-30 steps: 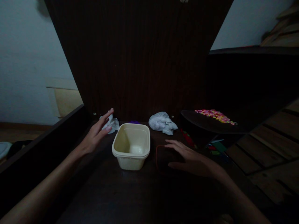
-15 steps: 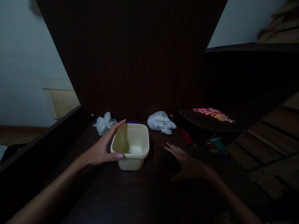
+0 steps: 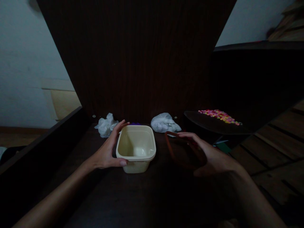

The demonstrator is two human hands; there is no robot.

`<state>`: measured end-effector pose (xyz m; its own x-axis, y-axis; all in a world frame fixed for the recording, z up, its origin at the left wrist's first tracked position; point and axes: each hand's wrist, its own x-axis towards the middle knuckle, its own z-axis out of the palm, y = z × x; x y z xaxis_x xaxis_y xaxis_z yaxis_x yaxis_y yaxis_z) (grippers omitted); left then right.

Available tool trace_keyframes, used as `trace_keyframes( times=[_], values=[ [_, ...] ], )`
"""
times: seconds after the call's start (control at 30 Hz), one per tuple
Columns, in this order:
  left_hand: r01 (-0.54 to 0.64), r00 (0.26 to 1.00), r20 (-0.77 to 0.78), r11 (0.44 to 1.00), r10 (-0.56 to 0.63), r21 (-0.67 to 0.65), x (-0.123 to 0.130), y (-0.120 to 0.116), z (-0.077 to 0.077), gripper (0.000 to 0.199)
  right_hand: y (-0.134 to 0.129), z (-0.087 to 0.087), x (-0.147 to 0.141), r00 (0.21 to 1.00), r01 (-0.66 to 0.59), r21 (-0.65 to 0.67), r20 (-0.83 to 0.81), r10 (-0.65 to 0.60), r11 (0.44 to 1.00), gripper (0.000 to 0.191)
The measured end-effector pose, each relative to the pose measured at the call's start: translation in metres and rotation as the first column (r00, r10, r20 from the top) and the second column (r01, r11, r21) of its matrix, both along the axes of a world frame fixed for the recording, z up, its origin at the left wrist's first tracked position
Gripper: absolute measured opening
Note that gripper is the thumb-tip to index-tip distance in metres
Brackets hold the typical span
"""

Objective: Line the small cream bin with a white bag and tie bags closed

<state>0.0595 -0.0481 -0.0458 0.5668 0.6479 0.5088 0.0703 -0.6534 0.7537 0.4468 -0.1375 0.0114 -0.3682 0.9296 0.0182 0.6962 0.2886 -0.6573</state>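
The cream tub (image 3: 136, 166) stands upright towards the back edge of the dark worktop (image 3: 114, 196). The left hand (image 3: 108, 155) wraps its left side, thumb against the front left corner of the rim. The right hand (image 3: 215, 158) grips the brown-edged lid (image 3: 170, 149), tilted, apart from the tub. Two white bags (image 3: 164, 123) lie along the worktop's back edge.

The tub (image 3: 136, 166) stands on the board (image 3: 114, 199), left hand (image 3: 110, 152) at its left side; the lid (image 3: 170, 149) is right of the tub, apart from it, right hand (image 3: 209, 156) at its right edge; bags lie behind, one left (image 3: 106, 126), one right (image 3: 164, 123); beads (image 3: 219, 116) lie on the shelf (image 3: 204, 123), farther right.
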Motion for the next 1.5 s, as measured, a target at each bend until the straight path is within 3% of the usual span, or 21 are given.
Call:
trace_keyframes(
  times=[0.13,0.23,0.3,0.43,0.57,0.87,1.07,1.5],
  values=[
    [0.042,0.990,0.141,0.993,-0.026,-0.114,0.006,-0.007,-0.009,0.121,-0.002,0.045,-0.030,0.998,-0.070,0.209,0.008,0.070,0.975,0.121],
    [0.066,0.975,0.221,0.982,-0.026,-0.178,0.009,-0.012,-0.014,0.117,0.012,0.061,-0.066,0.989,-0.140,0.390,0.095,0.111,0.910,0.120],
    [0.070,0.972,0.234,0.978,-0.022,-0.197,0.009,-0.014,-0.017,0.115,0.024,0.065,-0.088,0.987,-0.152,0.400,0.117,0.114,0.904,0.116],
    [0.036,0.966,0.256,0.982,0.014,-0.186,0.009,-0.015,-0.022,0.117,0.044,0.062,-0.118,0.966,-0.246,0.428,0.176,0.187,0.869,0.112],
    [0.011,0.963,0.267,0.985,0.035,-0.170,0.011,-0.017,-0.024,0.116,0.050,0.056,-0.130,0.940,-0.309,0.376,0.258,0.222,0.873,0.110],
    [-0.014,0.947,0.312,0.980,0.077,-0.200,0.020,-0.027,-0.025,0.119,0.057,0.043,-0.131,0.927,-0.348,0.351,0.268,0.262,0.869,0.108],
    [-0.042,0.949,0.300,0.980,0.100,-0.196,0.019,-0.026,-0.028,0.124,0.056,0.044,-0.133,0.933,-0.336,0.287,0.230,0.276,0.897,0.108],
    [-0.040,0.952,0.295,0.985,0.088,-0.165,0.020,-0.026,-0.027,0.108,0.065,0.039,-0.130,0.916,-0.376,0.259,0.246,0.316,0.889,0.107]
  ],
)
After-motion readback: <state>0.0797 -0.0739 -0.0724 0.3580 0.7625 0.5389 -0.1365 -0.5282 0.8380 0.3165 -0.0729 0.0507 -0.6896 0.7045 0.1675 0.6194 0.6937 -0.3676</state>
